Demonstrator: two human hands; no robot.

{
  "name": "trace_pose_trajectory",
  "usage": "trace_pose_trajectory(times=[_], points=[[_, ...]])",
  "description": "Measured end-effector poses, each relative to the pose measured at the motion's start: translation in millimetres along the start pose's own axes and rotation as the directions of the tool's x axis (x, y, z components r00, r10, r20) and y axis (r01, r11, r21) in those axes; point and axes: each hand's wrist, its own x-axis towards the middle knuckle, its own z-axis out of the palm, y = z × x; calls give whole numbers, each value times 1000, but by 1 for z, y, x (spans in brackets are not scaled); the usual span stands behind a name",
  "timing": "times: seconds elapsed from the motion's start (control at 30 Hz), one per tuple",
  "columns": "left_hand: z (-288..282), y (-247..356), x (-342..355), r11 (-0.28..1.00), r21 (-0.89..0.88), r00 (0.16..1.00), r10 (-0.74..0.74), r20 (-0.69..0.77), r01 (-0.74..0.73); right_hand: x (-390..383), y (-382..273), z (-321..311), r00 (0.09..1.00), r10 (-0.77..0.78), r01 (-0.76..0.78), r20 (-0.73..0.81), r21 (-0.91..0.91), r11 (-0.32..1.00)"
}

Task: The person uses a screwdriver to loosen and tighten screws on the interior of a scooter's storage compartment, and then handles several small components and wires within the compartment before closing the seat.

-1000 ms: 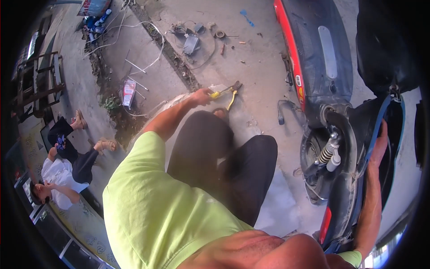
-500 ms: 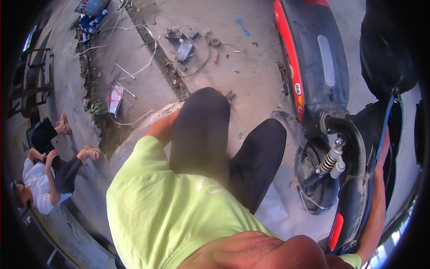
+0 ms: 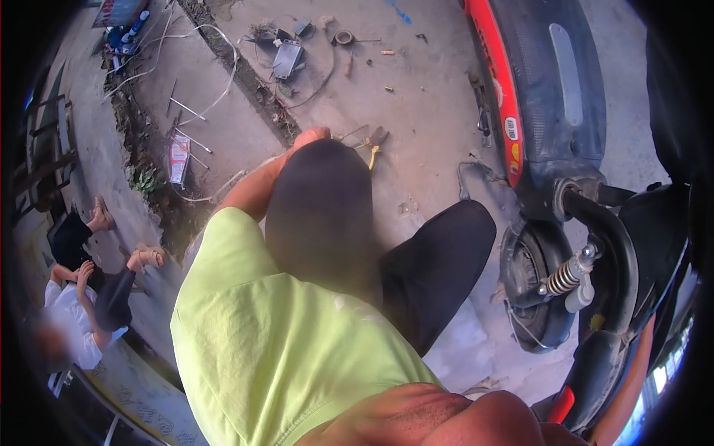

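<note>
My left arm reaches forward past my left knee, and part of my left hand (image 3: 312, 135) shows beyond it. Its fingers are mostly hidden by the knee. Pliers with yellow handles (image 3: 374, 154) lie on the ground just right of that hand, apart from its visible part. On my right stands a red-and-black scooter (image 3: 547, 89) with a coil-spring shock absorber (image 3: 565, 279) and a wheel (image 3: 523, 260) exposed. My right forearm (image 3: 632, 386) runs up behind the scooter's black fender (image 3: 595, 372), which hides my right hand.
Ahead lie a silver metal box (image 3: 287, 59) with wires, a tape roll (image 3: 343, 37) and a white cable (image 3: 232, 67). Metal rods (image 3: 187, 108) and a red-and-white packet (image 3: 179, 158) lie farther left. Another person (image 3: 78, 305) sits at the far left.
My left hand has come forward into sight beyond the knee. More of the yellow-handled pliers shows. My view has shifted, and my right forearm sits lower, more hidden behind the scooter.
</note>
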Motion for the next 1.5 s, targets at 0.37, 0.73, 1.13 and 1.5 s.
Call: trace_pose_trajectory(times=[0.37, 0.73, 1.13, 1.5], points=[[20, 146, 64, 928, -11, 926, 370, -81, -372, -8, -15, -13, 992, 108, -104, 70, -61, 993], [85, 202, 126, 861, 62, 862, 501, 72, -506, 5, -35, -2, 989, 91, -84, 114, -67, 994], [-101, 238, 66, 821, -510, 951, 309, 19, -257, 30, -40, 33, 991, -120, 124, -50, 76, 989], [-289, 464, -139, 330, -591, 614, 693, -378, -736, 11, -62, 8, 995, 4, -12, -96, -86, 996]])
